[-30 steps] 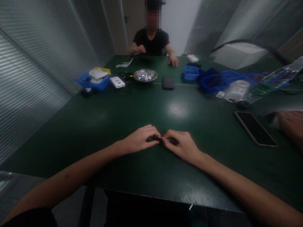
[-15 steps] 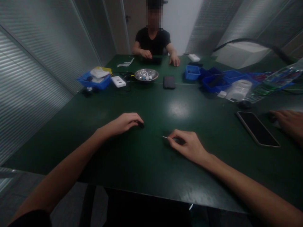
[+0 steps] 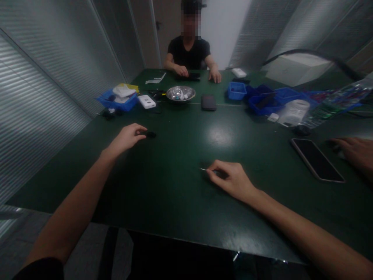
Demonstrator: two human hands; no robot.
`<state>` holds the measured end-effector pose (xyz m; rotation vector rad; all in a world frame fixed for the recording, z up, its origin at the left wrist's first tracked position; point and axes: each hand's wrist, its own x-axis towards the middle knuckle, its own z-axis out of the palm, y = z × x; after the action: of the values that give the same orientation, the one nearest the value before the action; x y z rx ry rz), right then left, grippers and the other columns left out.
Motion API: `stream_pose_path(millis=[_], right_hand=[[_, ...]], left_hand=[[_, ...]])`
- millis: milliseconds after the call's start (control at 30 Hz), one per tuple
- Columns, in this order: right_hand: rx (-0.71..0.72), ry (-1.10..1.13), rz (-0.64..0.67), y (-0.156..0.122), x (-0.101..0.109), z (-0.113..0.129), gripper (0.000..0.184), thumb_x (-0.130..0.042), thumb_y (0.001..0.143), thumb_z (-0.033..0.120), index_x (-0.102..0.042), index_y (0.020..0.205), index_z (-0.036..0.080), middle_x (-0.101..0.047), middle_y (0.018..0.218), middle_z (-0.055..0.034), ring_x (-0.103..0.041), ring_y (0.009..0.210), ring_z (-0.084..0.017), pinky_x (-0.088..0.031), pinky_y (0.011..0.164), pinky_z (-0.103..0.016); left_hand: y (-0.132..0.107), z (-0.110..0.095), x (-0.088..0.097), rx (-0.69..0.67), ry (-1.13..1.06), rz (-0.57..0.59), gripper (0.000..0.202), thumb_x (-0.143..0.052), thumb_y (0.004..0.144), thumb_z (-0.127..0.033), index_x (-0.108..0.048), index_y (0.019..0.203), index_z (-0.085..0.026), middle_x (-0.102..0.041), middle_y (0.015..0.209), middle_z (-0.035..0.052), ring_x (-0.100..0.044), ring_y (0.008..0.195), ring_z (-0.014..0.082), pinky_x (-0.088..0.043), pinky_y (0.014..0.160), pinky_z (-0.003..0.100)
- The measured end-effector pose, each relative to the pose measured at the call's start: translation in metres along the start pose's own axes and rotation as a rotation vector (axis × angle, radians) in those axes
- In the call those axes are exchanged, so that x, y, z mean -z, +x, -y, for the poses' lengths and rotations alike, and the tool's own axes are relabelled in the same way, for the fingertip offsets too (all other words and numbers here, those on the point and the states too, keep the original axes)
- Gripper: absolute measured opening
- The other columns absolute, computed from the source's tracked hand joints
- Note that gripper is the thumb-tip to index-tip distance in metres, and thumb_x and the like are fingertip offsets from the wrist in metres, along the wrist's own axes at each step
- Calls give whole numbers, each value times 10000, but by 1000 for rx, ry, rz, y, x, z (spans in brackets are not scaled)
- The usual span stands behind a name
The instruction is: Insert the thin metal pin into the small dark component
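Your left hand (image 3: 126, 139) moved dark piece (image 3: 150, 134) nearer bowl (image 3: 171, 93), finger grip unclear; right hand (image 3: 234, 177) pinched thin rod (image 3: 203, 169); both likely separated.

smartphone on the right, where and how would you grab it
I'd grip the smartphone across its long edges near the middle, coming from its left: it lies flat, dark screen up, so the thin edges offer the likeliest hold, and another person's hand is close on its right.
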<state>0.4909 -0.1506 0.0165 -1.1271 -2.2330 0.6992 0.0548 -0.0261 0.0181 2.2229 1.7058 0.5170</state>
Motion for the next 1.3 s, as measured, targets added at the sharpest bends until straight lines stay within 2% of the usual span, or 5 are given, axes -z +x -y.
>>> stream_pose_path(millis=[200,500,900,1133,1300], right_hand=[[-3,3,2,0,1,2,186,-586,981,308,-701,894,191,-710,771,-5,-626,609,-122,-435,565,-242],[-10,6,13,-1,2,2,174,-595,979,292,-706,898,184,-696,769,-2,-615,610,-116,-432,568,-239],[-1,6,15,-1,0,-3,185,-594,982,308,-711,900,190,-704,777,0,-618,621,-117,-432,584,-247],[0,2,23,-1,0,-1,187,-598,987,313,-711,901,191,-698,772,4,-616,619,-113,-427,582,-243],[-3,-1,30,-1,0,-1,187,-596,988,314,-710,906,191,-699,779,2,-611,617,-112,-426,581,-248]], left_hand=[[0,17,3,53,-9,37,157,-726,880,-342,-745,934,-196,-623,1039,79,-616,824,204,-473,746,333],[-6,-8,10,56,-75,-76,188,-698,912,-361,-703,987,-188,-720,895,51,-642,781,194,-461,697,308],[-5,-12,8,141,-179,-137,248,-677,896,-385,-763,1053,-212,-773,899,66,-716,734,201,-543,673,310],[-3,-13,3,200,-308,-199,293,-788,792,-391,-791,1008,-194,-794,1012,87,-751,886,248,-595,816,361],[-2,-11,-4,141,-321,-233,304,-771,815,-370,-784,1054,-182,-793,1009,95,-757,855,233,-603,815,369]])
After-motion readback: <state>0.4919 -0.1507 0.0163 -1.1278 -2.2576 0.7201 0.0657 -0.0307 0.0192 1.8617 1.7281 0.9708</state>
